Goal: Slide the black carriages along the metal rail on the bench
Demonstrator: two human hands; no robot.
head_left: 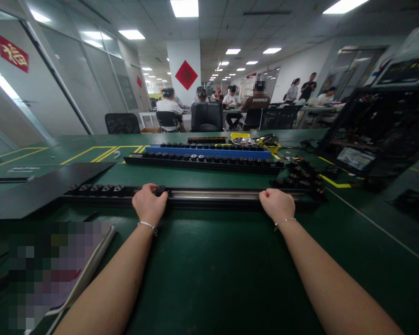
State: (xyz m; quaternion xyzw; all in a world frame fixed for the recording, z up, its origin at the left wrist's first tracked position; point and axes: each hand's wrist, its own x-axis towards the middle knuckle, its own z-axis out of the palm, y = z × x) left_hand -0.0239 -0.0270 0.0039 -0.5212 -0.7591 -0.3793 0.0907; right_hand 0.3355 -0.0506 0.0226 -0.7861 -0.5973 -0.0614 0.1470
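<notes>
A long black rail (212, 203) with a bare metallic channel lies crosswise on the green table in front of me. Several small black round parts (97, 189) sit in a row along its left portion. My left hand (148, 204) is closed at the right end of that row, thumb and fingers around a black knob-like part (161, 190). Farther right, my right hand (278, 204) is curled against the rail, its fingertips turned away; what they grip is hidden. More loose black parts (305, 176) are heaped past the rail's right end.
Behind lie another filled black rail (209, 163) and a blue strip (212, 152). A dark flat panel (45, 190) is at left, a blurred printed sheet (59, 265) nearer. An open black case (373, 130) stands at right. People sit and stand in the background.
</notes>
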